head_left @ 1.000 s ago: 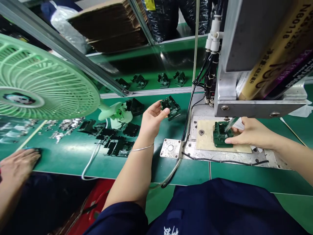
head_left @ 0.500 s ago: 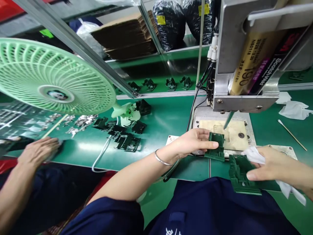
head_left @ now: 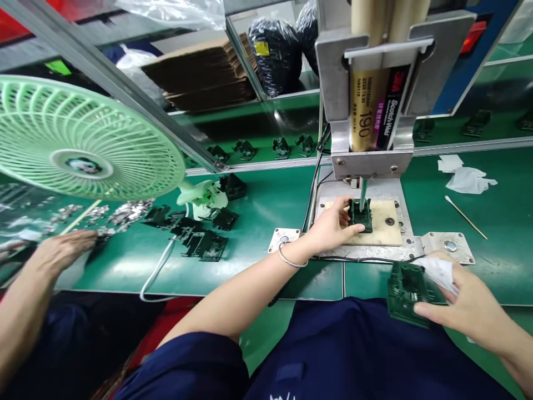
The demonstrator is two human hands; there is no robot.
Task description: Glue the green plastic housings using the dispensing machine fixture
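Observation:
My left hand (head_left: 331,226) grips a dark green plastic part (head_left: 360,215) sitting on the beige fixture plate (head_left: 385,230), right under the dispenser nozzle (head_left: 363,191). Above it a metal bracket holds the adhesive cartridge (head_left: 370,114). My right hand (head_left: 456,303) is close to my lap, holding a second dark green part (head_left: 406,293) together with a white wipe (head_left: 437,270). The part in my right hand is tilted, with its inner side facing up.
A green desk fan (head_left: 79,147) stands at the left. Several dark parts (head_left: 195,233) lie beside its base, and more parts (head_left: 262,148) sit along the rear conveyor. Another person's hand (head_left: 62,250) works at the far left. White wipes (head_left: 466,178) and a swab stick (head_left: 465,217) lie at the right.
My left hand carried its part from the table edge up onto the fixture plate under the nozzle. My right hand drew the other part and wipe slightly closer to my lap.

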